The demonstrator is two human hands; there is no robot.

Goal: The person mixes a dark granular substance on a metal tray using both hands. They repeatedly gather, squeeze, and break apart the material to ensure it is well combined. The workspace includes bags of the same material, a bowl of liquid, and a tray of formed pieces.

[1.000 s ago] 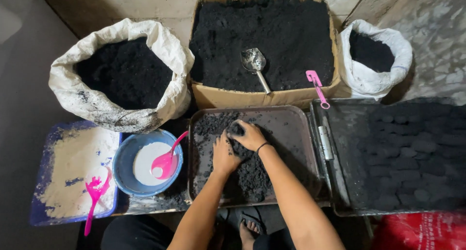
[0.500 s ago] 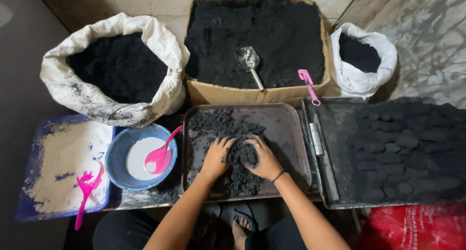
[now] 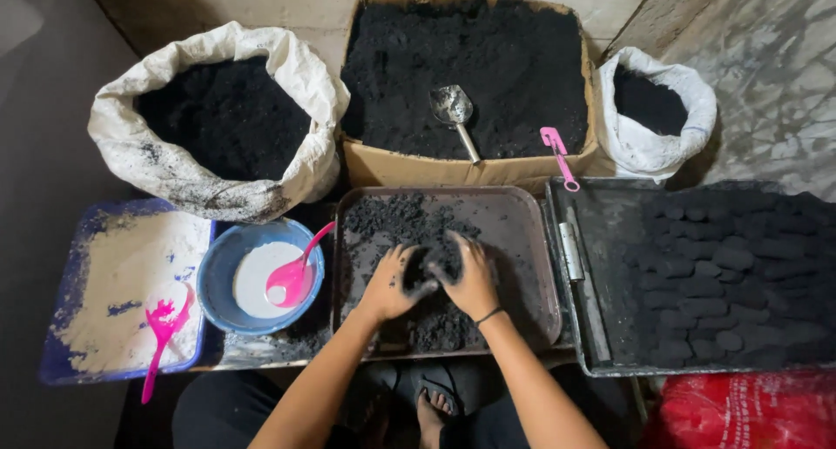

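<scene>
Both hands press into the black mix [image 3: 435, 327] near the tray's [image 3: 522, 231] front edge: left hand [image 3: 389, 285] and right hand [image 3: 473, 279] cupped together, fingers curled around a clump [image 3: 428, 270] between them.

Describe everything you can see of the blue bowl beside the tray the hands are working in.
The blue bowl is round, plastic-looking and upright, left of the brown tray. It holds a white liquid or paste, with a pink spoon resting in it, handle leaning over the right rim. Neither hand touches it.

Bowl [image 3: 222, 279] left of tray [image 3: 522, 231]; box [image 3: 470, 166] behind
</scene>
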